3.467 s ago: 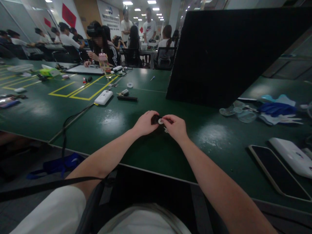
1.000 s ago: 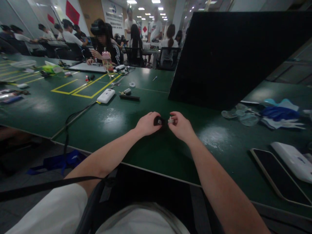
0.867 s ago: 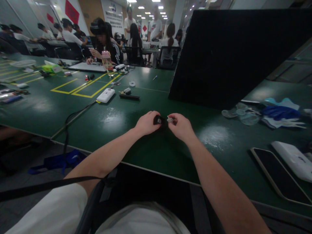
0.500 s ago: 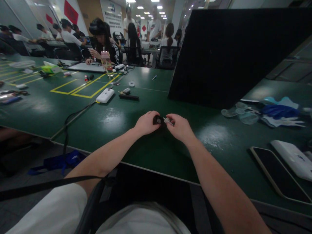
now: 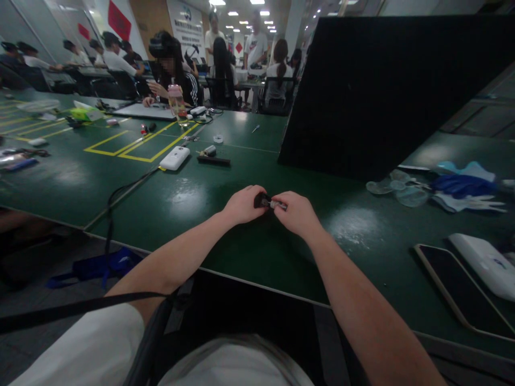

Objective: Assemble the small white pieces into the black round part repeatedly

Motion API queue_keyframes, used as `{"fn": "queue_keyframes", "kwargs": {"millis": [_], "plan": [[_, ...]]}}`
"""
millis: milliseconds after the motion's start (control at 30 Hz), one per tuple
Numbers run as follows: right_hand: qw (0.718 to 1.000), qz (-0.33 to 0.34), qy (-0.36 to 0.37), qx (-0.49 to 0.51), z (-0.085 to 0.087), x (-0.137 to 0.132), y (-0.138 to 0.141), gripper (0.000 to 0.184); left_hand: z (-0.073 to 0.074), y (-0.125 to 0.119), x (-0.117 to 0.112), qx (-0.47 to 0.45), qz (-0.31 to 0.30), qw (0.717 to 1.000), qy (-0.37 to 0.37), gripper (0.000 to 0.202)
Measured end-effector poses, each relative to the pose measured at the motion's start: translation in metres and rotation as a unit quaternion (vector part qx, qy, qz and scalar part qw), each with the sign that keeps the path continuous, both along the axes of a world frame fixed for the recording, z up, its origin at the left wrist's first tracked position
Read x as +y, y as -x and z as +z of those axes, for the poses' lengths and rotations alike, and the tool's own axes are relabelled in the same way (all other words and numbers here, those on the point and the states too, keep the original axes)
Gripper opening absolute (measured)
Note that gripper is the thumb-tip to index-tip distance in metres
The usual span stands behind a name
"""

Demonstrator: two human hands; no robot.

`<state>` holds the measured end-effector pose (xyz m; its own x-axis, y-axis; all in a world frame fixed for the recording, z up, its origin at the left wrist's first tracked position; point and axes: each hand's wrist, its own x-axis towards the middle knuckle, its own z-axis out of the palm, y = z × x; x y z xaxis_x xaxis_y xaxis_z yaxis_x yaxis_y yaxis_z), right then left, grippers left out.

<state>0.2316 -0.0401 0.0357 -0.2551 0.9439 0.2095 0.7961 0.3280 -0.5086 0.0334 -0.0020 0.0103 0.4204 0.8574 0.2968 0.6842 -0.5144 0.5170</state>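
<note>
My left hand point(image 5: 244, 205) is closed around a small dark piece point(image 5: 260, 200) with a lighter round spot on its face. Between the thumb and fingers of my right hand point(image 5: 296, 213) is a small slim piece, silvery white point(image 5: 278, 205). Its inner end meets or nearly meets the dark piece; whether the two are joined I cannot tell. Both hands are low over the green table point(image 5: 241, 252), close to its front edge. The fingers hide much of both pieces, and their exact kind does not show.
A large black panel point(image 5: 382, 96) stands at the right. Beyond my hands lie a black bar point(image 5: 215, 160) and a white box-shaped device point(image 5: 175, 158) with a cable. A phone point(image 5: 458, 287) and blue-white gloves point(image 5: 462, 185) are at the right. A person point(image 5: 169, 69) sits opposite, behind a bottle point(image 5: 177, 102).
My right hand has shifted slightly down, and its fingers now cover more of the silvery piece. The two pieces appear closer together. My left hand has hardly moved.
</note>
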Motion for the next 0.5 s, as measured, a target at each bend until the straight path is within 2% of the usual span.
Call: {"fn": "queue_keyframes", "kwargs": {"millis": [333, 500], "plan": [[1.000, 0.001, 0.001, 0.018, -0.008, 0.002, 0.002, 0.025, 0.002, 0.004, 0.002, -0.002, -0.027, 1.000, -0.012, 0.039], [0.996, -0.014, -0.064, 0.064, -0.013, 0.001, 0.005, 0.032, 0.001, 0.007, 0.006, -0.010, -0.040, 0.999, -0.033, 0.042]]}}
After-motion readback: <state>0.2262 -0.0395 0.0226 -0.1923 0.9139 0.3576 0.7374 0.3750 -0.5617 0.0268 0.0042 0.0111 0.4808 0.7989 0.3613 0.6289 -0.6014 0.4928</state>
